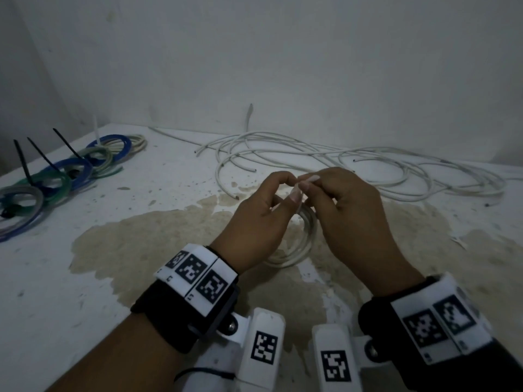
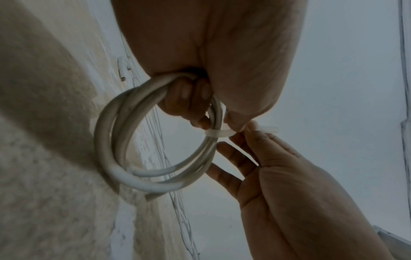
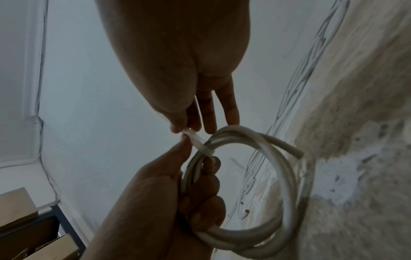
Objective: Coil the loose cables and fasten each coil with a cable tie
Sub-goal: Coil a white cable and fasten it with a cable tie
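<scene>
Over the middle of the stained table, my left hand grips a small white cable coil. In the left wrist view its curled fingers pass through the coil. A white cable tie is looped round the coil's strands. My right hand pinches the tie's tail between thumb and fingertips. The tie runs from there down to the coil. My left thumb and forefinger touch the tie beside the right fingertips. One cut cable end sticks out of the coil.
Several loose white cables sprawl along the back of the table by the wall. Blue, green and grey coils with black ties lie at the left edge. A spare white tie lies at the right. Cardboard boxes stand beyond the table.
</scene>
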### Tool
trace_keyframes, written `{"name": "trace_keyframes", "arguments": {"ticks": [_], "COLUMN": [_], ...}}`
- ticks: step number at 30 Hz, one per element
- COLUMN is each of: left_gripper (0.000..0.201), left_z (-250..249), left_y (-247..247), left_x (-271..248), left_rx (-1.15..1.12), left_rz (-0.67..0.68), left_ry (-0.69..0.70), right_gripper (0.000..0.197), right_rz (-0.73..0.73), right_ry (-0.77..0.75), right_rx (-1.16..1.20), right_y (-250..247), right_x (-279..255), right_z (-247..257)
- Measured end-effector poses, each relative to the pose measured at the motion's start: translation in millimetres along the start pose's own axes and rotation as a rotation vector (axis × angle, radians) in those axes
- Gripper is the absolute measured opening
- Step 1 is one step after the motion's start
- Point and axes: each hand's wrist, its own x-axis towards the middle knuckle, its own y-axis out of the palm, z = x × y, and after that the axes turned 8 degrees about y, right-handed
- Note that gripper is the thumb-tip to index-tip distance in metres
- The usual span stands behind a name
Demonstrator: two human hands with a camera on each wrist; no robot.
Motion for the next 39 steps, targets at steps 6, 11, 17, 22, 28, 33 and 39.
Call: {"name": "trace_keyframes", "arguments": {"ticks": [6, 11, 17, 22, 28, 33, 39], "left_gripper": [0.012, 0.013, 0.016, 0.01, 0.006, 0.008, 0.012], "left_z": [3.2, 5.2, 5.7, 2.1, 5.7, 3.5, 10.7], "left_y": [0.0, 0.2, -1.5, -2.5, 1.1, 3.0, 0.6], "left_x": [0.9, 3.0, 1.8, 2.9, 0.0, 0.1, 0.6], "left_rx": [-0.057, -0.117, -0.078, -0.053, -0.103, -0.286, -0.199], "left_rz": [-0.064, -0.099, -0.093, -0.081, -0.083, -0.043, 0.018], "left_ry": [0.025, 0.006, 0.024, 0.014, -0.039, -0.14, -0.151], "right_gripper": [0.016, 0.015, 0.016, 0.012, 0.01, 0.015, 0.01], "right_rz": [-0.009, 0.011, 0.035, -0.168, -0.007, 0.147, 0.016], "right_ry": [-0.088, -0.13, -0.156, -0.282, 0.005, 0.061, -0.006], "right_rx": [-0.029, -0.053, -0.013, -0.016, 0.18, 0.1, 0.058], "right_y": [-1.2, -1.5, -5.0, -20.6, -19.7, -15.1, -12.3], "right_x": [1.4, 0.0, -0.2, 2.8, 0.2, -1.6, -0.5], "right_z": [-0.9, -1.3, -0.1, 13.9, 18.6, 10.7, -0.7]}}
